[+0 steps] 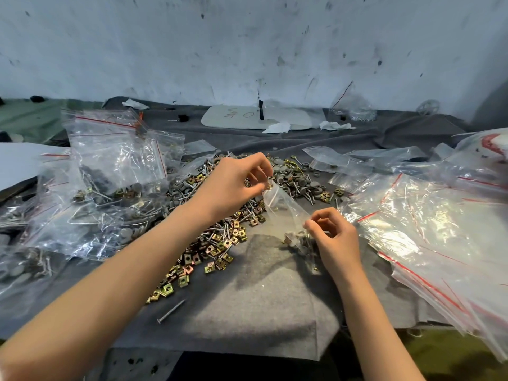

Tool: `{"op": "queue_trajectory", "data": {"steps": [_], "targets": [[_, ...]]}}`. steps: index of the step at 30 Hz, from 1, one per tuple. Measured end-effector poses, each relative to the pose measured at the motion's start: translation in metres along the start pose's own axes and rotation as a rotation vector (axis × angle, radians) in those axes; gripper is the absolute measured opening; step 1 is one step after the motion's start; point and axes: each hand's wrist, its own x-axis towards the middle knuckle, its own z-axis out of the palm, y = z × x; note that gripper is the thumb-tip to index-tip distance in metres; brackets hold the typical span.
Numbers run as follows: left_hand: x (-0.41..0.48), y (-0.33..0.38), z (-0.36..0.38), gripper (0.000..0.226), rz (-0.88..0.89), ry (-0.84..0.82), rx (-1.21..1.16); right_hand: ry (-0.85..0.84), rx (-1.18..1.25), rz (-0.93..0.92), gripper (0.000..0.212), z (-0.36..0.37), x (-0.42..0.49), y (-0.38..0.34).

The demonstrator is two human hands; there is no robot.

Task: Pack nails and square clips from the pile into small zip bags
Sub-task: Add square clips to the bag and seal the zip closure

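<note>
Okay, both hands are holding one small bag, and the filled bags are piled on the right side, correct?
No. The left hand and right hand hold the small bag, but the filled bags are piled on the left side, as the head view shows.

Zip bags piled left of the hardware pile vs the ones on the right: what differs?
Contents: the left bags hold nails, square clips and grey discs; the right bags look empty.
Shape: the left bags bulge and slump in a heap; the right bags lie flat, overlapping in a fanned stack.
Shared: clear plastic with a red line by the zip, both on the grey cloth.
</note>
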Motion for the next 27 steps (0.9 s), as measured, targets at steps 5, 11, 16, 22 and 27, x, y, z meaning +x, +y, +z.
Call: {"op": "queue_trajectory", "data": {"steps": [5,11,16,22,27], "targets": [[0.000,0.003,0.001,0.031,0.069,-0.078,0.050,-0.002,-0.014,0.007,0.019,-0.001,0.000,0.000],[-0.001,0.000,0.001,0.035,0.022,-0.051,-0.061,-0.006,-0.017,0.019,0.017,-0.001,0.000,0.000],[-0.008,-0.018,-0.002,0.026,-0.100,0.034,-0.097,-0.009,-0.025,0.012,0.017,-0.001,0.000,0.000],[-0.028,-0.041,0.010,0.027,-0.161,-0.206,0.096,-0.002,-0.021,0.000,0.023,0.000,0.001,0.002],[-0.034,-0.049,0.017,0.024,-0.109,-0.422,0.440,-0.007,-0.019,-0.003,0.024,0.000,0.000,0.001]]}}
